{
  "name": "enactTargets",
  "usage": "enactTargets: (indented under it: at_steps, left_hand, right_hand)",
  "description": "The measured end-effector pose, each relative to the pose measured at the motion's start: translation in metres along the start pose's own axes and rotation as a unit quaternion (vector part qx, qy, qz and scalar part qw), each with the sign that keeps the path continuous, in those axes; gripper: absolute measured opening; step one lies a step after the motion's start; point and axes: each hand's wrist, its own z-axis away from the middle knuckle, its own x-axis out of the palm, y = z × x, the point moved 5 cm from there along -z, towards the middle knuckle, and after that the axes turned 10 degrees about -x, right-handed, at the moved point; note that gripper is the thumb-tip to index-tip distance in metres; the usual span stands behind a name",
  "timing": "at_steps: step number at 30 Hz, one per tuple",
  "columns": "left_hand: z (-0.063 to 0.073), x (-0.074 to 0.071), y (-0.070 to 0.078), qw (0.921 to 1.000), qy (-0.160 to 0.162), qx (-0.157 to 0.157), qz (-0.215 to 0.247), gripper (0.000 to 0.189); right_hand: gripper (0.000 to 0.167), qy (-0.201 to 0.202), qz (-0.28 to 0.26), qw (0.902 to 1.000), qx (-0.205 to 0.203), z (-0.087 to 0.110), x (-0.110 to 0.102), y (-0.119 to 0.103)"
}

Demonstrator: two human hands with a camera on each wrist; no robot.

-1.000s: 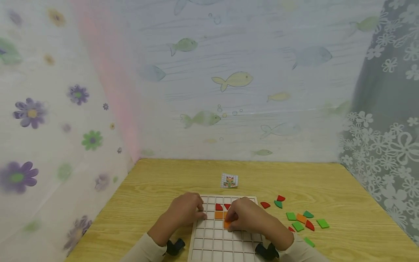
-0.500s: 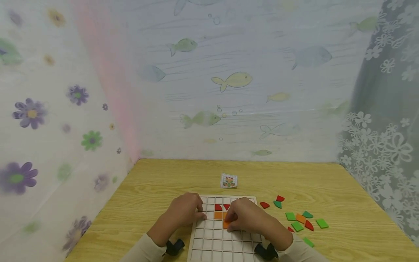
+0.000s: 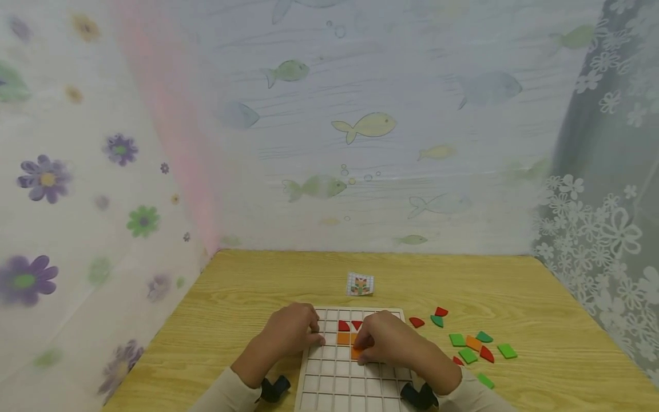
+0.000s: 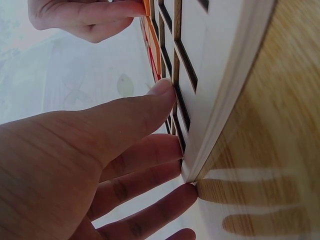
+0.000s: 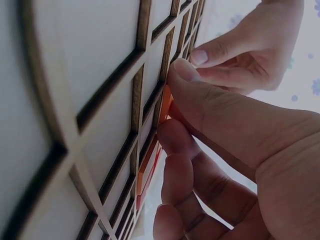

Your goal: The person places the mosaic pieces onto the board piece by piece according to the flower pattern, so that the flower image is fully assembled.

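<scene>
Bent over a grid board [image 3: 327, 384] on the worktop [image 3: 247, 286], a person works with two bare hands, the right hand [image 3: 388, 340] pinching an orange square tile [image 3: 356, 353] between thumb and fingertips at a cell near the board's middle, the left hand [image 3: 290, 329] lying loosely open with its thumb on the board's left side and its fingers along the rim, no tile visible in its grasp. The fingers mask part of the tile, so we cannot tell whether it lies flat; if one edge rides up on a raised divider, we would expect it to sit crooked or pop loose on release. We see the red triangle tile [image 3: 357, 325] close beside the right knuckles, where a careless lift could nudge it. The left hand touches just one side, so we judge that a hard push from the right might slide or turn the board. To the right, a green square tile [image 3: 485, 380] lies just beside the right sleeve [image 3: 473, 392] and a partly hidden red tile [image 3: 457, 360] near the forearm; an outward sweep, we think, could scatter both.
</scene>
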Motion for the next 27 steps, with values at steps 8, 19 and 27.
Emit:
enactTargets:
  at_steps: [8, 19, 27]
  left_hand:
    - [0.000, -0.003, 0.002, 1.0000, 0.001, 0.007, 0.003, 0.021]
    - [0.001, -0.002, 0.001, 0.9999, 0.002, 0.006, 0.008, 0.021]
    - [0.001, -0.001, 0.000, 0.9999, 0.001, 0.006, 0.012, 0.021]
  right_hand:
    - [0.016, 0.004, -0.001, 1.0000, 0.000, 0.002, -0.002, -0.001]
    - [0.015, 0.013, 0.016, 0.9997, -0.014, 0.002, -0.005, -0.003]
    - [0.011, 0.024, 0.021, 0.9994, -0.011, 0.008, -0.013, 0.001]
